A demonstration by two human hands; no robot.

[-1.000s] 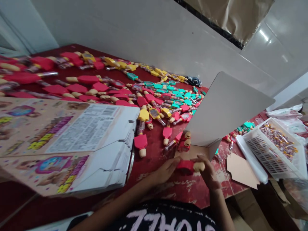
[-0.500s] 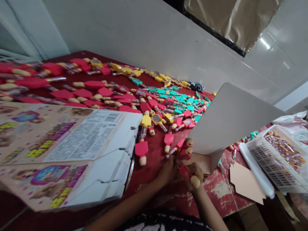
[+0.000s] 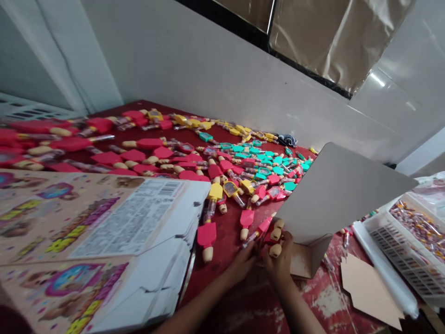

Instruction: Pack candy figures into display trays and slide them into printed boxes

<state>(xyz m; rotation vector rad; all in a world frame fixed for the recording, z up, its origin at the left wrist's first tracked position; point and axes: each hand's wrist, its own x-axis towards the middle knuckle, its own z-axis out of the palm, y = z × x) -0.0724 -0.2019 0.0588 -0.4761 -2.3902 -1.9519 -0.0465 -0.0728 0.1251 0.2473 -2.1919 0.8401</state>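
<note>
White basket (image 3: 399,260) and 1 upright lid (image 3: 347,190) flank the right hand (image 3: 280,262), gripping 1 red-and-tan toy (image 3: 274,250).

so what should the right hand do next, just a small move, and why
I'd probably ease the near toy snugly against the other toys, then let go. The right hand is around it at the left end of the open box, the others sit right beside it, and the box floor to their right looks bare.
</note>
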